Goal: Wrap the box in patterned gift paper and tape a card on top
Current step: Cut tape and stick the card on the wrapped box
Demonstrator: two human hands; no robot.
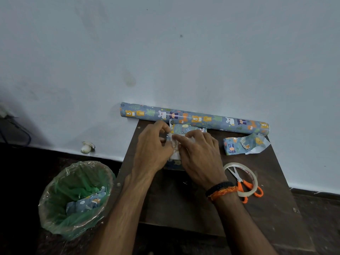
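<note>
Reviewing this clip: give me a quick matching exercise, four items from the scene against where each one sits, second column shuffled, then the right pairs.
Things:
1. gift paper roll
2. scissors
3. paper offcut
4. waste bin

Places:
A. on the floor, left of the table
B. along the wall at the table's far edge
C. partly inside the tape ring
D. on the table's far right, just in front of the roll

Pairs: 1-B, 2-C, 3-D, 4-A

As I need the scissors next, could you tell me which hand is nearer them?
Right. The right hand is on the wrapped box, just left of the scissors; the left hand lies farther left.
</note>
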